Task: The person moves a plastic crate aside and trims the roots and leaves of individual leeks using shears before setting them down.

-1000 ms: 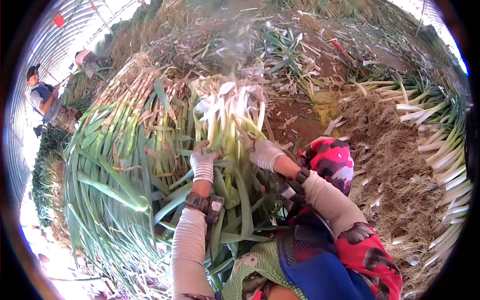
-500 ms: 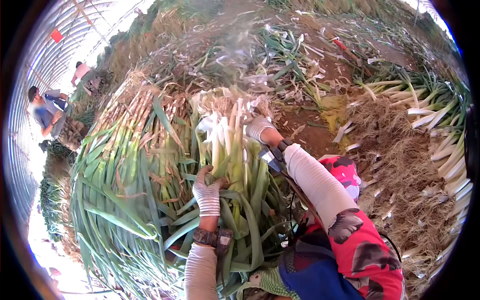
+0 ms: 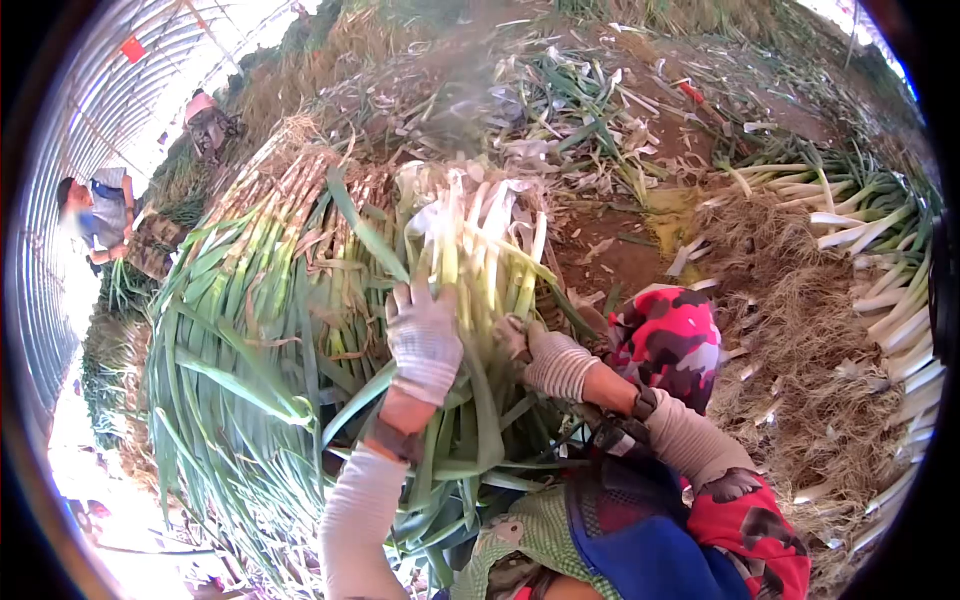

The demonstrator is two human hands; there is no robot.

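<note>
My left hand (image 3: pixel 425 345), in a pale striped glove, lies on a bunch of leeks (image 3: pixel 470 260) with its fingers stretched out. My right hand (image 3: pixel 555 362), gloved too, is bent around the lower right side of the same bunch, fingers closed on the stalks. White stalks and roots point up and away; the green leaves hang down below my hands. Left of it, touching, lies a large pile of leeks (image 3: pixel 250 300) with brown, dry stalk ends.
More leeks (image 3: pixel 890 220) with tangled roots (image 3: pixel 790 330) lie on the right. Loose leaves and trimmings (image 3: pixel 590 110) cover the ground ahead. Two people (image 3: pixel 100 215) (image 3: pixel 208 125) are at the far left by the curved greenhouse frame (image 3: pixel 110 100). A camouflage-patterned red cloth (image 3: pixel 665 340) is beside my right forearm.
My right hand has moved down from the white stalks towards the leaves. My left hand has moved up and its fingers now lie flatter. The bunch's stalks are spread wider.
</note>
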